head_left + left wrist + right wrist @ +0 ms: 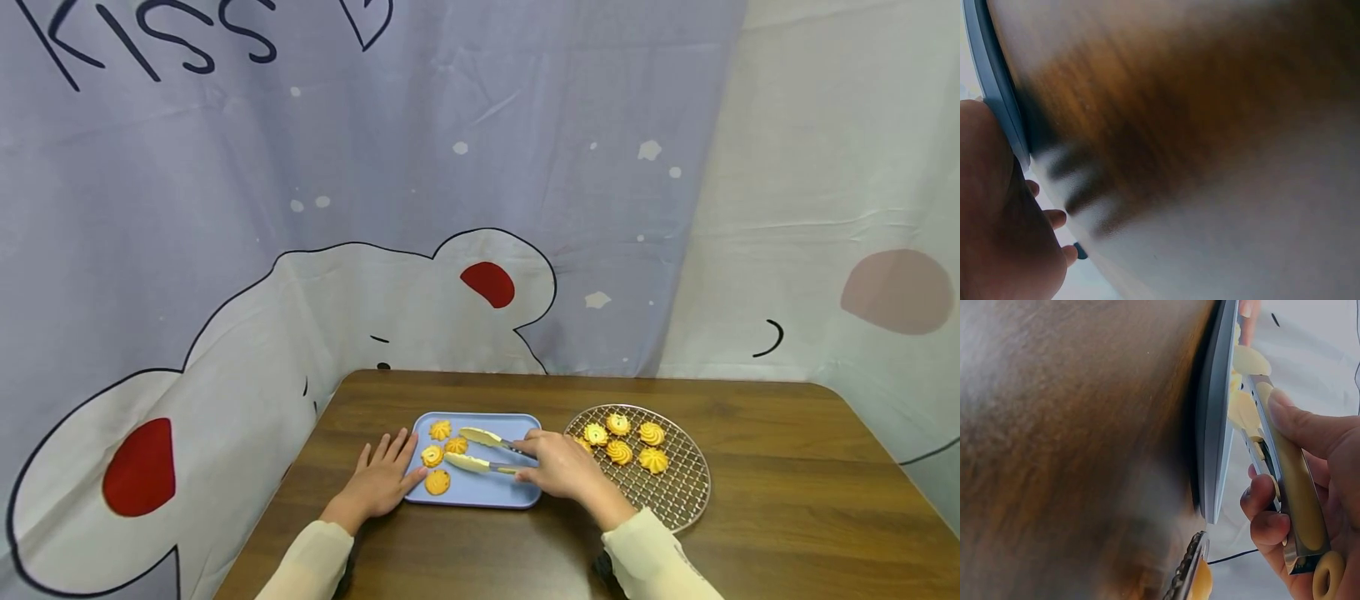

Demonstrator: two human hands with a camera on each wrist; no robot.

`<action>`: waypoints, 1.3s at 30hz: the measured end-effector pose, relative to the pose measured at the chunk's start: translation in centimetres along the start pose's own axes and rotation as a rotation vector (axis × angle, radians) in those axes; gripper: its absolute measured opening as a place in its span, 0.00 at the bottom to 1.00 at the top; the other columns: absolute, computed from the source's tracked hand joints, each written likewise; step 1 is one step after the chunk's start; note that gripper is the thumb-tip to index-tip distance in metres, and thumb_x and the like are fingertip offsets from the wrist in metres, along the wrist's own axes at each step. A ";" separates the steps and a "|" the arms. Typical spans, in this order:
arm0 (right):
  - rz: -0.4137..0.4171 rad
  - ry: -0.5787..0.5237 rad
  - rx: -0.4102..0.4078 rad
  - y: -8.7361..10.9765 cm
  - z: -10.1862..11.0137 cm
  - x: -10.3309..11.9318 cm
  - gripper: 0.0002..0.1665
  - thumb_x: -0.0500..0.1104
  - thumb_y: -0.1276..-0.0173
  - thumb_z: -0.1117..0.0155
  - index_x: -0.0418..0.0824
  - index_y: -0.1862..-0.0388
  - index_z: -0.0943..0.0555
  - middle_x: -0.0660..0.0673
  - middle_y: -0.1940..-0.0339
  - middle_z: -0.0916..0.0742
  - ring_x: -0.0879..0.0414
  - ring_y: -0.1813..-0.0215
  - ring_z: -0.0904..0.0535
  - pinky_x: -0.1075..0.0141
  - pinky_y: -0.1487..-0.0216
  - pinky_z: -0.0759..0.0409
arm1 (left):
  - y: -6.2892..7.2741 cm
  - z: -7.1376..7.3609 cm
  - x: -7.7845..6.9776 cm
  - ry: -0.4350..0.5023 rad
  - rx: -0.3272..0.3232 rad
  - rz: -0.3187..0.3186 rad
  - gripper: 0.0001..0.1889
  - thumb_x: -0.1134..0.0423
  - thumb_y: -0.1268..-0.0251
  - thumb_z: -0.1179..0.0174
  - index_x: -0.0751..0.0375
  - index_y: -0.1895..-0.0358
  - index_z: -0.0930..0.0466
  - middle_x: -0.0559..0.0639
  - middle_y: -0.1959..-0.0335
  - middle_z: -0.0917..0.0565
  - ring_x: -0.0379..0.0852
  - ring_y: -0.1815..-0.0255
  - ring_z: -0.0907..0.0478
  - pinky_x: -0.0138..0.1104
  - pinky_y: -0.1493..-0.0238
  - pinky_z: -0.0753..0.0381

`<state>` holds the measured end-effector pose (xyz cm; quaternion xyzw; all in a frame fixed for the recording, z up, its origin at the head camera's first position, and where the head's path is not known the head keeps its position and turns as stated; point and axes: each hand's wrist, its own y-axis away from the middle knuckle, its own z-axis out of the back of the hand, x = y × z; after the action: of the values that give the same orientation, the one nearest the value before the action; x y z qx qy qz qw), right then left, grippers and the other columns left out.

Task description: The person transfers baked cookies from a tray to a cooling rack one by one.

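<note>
Fingers of the right hand (558, 464) hold cream-tipped metal tongs (480, 464), arms apart, at lower centre of the head view; the left hand (377, 478), fingers spread, rests at the left rim of a pale-blue rectangular tray (495, 494). Four golden piped cookies (437, 482) lie on the tray's left half, probably light and crumbly, best pinched softly by their sides. Lower right, a round metal mesh rack (678, 500) bears more cookies, one partly behind the right hand. Whether the tong tips touch any cookie is unclear.
</note>
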<state>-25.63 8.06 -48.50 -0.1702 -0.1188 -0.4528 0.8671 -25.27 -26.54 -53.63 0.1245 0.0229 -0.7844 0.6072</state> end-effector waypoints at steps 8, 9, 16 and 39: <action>0.007 -0.008 -0.006 0.2 -0.2 0.0 0.29 0.53 0.39 0.23 0.46 0.40 0.14 0.54 0.58 0.14 0.61 0.66 0.21 0.63 0.67 0.22 | -0.1 -0.2 0.1 -0.012 -0.003 0.002 0.41 0.33 0.22 0.63 0.53 0.17 0.54 0.58 0.17 0.51 0.67 0.18 0.56 0.66 0.25 0.62; 0.009 -0.006 -0.007 0.2 -0.2 0.0 0.29 0.53 0.39 0.23 0.46 0.40 0.14 0.54 0.58 0.14 0.60 0.65 0.21 0.63 0.66 0.22 | -0.2 -0.2 0.1 -0.013 -0.006 0.002 0.40 0.33 0.21 0.63 0.53 0.17 0.53 0.58 0.17 0.51 0.67 0.18 0.56 0.66 0.25 0.62; 0.026 0.008 -0.025 0.6 0.1 0.2 0.29 0.53 0.40 0.23 0.46 0.40 0.14 0.54 0.58 0.13 0.60 0.66 0.20 0.64 0.66 0.21 | -0.3 -0.3 0.2 -0.029 0.000 0.014 0.40 0.33 0.22 0.63 0.52 0.17 0.53 0.56 0.16 0.52 0.66 0.18 0.57 0.65 0.24 0.62; 0.017 0.024 -0.018 1.9 1.0 -0.1 0.29 0.52 0.39 0.24 0.45 0.40 0.15 0.54 0.55 0.14 0.60 0.65 0.21 0.64 0.64 0.20 | 0.3 0.7 -0.9 -0.022 0.008 0.012 0.38 0.38 0.20 0.60 0.58 0.18 0.49 0.60 0.17 0.50 0.69 0.18 0.56 0.67 0.25 0.62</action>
<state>-24.19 9.56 -47.98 -0.1735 -0.1026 -0.4484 0.8708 -24.86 -25.93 -52.70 0.1187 0.0122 -0.7820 0.6117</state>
